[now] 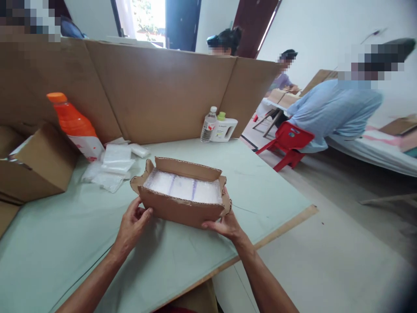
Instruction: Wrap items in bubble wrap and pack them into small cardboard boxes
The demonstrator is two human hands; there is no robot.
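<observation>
A small cardboard box [182, 211] with its flaps up is gripped between my two hands in the middle of the view. Inside it lie white bubble-wrapped packs [182, 187] with purple stripes. My left hand [132, 224] is closed on the box's near left corner, thumb on the front wall. At the near right corner my right hand [226, 221] holds the box, its thumb along the lower front and the other fingers mostly hidden behind the end. Whether the base touches the table, I cannot tell.
Left of the box are clear plastic packs [115, 161], an orange bottle [76, 126] and a larger open carton [48, 163]. A cardboard screen [163, 93] stands behind, with a water bottle [208, 126] and a white jug [224, 129] before it. The table edge [283, 230] runs along the right.
</observation>
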